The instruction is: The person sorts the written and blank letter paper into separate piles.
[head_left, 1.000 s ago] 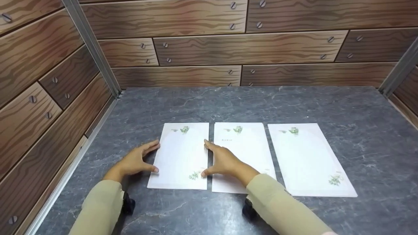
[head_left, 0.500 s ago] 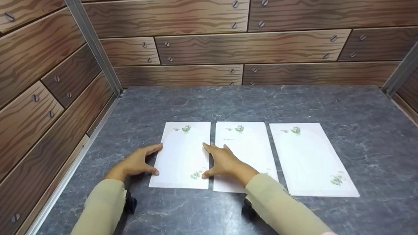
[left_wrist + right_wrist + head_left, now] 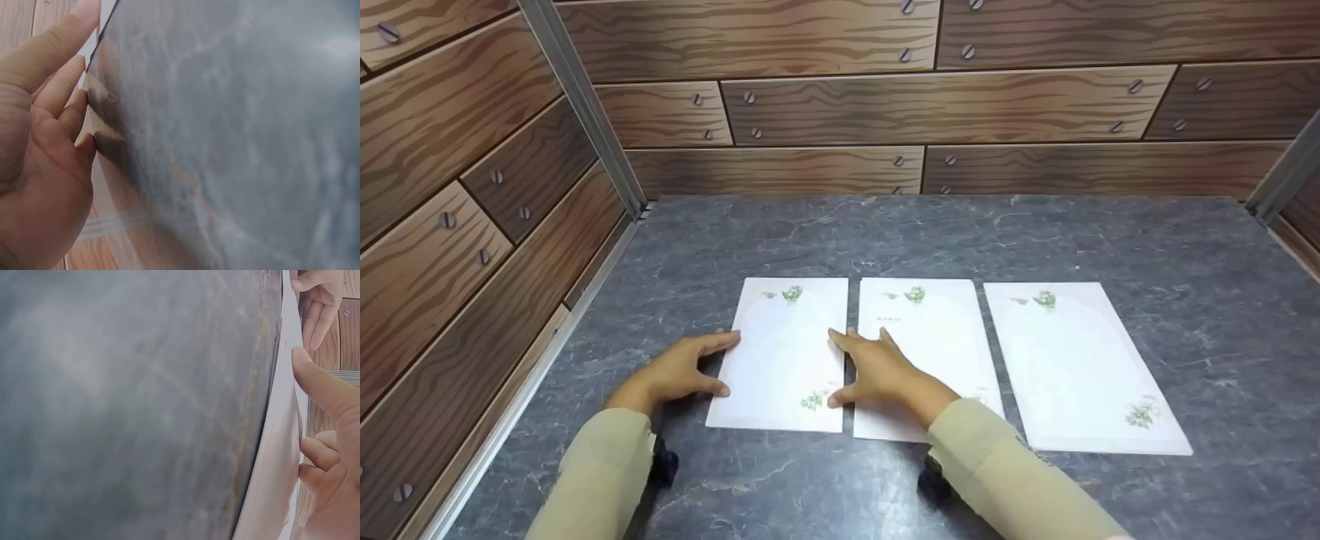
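Observation:
Three white sheets of paper with green plant prints lie side by side. At the left sheet (image 3: pixel 784 352), my left hand (image 3: pixel 679 369) touches the left edge with thumb and fingertips spread apart. My right hand (image 3: pixel 879 367) has its thumb and index finger at that sheet's right edge, while its other fingers and palm are over the middle sheet (image 3: pixel 934 330). Farther right lies the third sheet (image 3: pixel 1084 367), away from both hands. In the left wrist view the fingers (image 3: pixel 62 93) are extended down to the surface. The right wrist view shows the thumb (image 3: pixel 320 385) touching paper.
The sheets lie on a dark grey marbled tabletop (image 3: pixel 840 232). Wood-patterned panels (image 3: pixel 825 109) stand at the back, with more along the left side. A grey metal post (image 3: pixel 585 105) marks the back left corner.
The whole scene has shifted slightly right and up in the head view. Both hands stay at the left sheet's edges, with only slight finger movement.

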A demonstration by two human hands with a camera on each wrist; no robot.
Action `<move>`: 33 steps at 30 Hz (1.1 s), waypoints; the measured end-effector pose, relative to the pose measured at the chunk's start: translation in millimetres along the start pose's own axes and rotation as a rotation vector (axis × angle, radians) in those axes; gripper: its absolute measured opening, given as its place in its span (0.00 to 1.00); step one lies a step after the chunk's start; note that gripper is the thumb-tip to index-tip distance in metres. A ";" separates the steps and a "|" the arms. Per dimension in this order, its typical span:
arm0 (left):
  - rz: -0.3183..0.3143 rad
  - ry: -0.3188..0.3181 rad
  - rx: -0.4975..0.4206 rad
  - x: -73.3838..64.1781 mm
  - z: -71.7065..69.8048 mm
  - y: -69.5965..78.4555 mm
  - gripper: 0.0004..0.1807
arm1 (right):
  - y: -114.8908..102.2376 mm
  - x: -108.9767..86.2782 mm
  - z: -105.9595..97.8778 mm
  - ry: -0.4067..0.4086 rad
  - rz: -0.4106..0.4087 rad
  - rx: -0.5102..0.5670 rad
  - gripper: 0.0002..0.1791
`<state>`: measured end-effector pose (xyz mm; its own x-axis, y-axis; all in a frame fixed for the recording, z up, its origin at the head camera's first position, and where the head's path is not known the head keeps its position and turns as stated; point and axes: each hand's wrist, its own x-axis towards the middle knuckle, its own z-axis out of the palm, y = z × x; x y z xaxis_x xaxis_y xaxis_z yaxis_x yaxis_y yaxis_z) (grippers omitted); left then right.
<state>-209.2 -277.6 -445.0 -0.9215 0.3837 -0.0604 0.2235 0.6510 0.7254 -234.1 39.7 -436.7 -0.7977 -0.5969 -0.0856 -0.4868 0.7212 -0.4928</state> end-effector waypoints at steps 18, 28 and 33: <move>0.043 0.006 0.025 -2.3 2.5 1.8 0.42 | -4.8 0.1 2.4 0.069 0.003 -0.060 0.55; 0.000 0.026 -0.066 -2.2 5.3 -2.7 0.42 | -4.4 1.5 6.4 0.085 -0.003 0.050 0.56; -0.012 0.045 -0.109 -1.7 3.8 -3.0 0.41 | -4.1 1.8 5.3 0.086 -0.014 0.085 0.56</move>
<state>-207.1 -277.7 -449.6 -0.9377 0.3450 -0.0407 0.1786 0.5793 0.7953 -231.6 33.8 -439.4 -0.8204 -0.5718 -0.0058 -0.4689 0.6785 -0.5655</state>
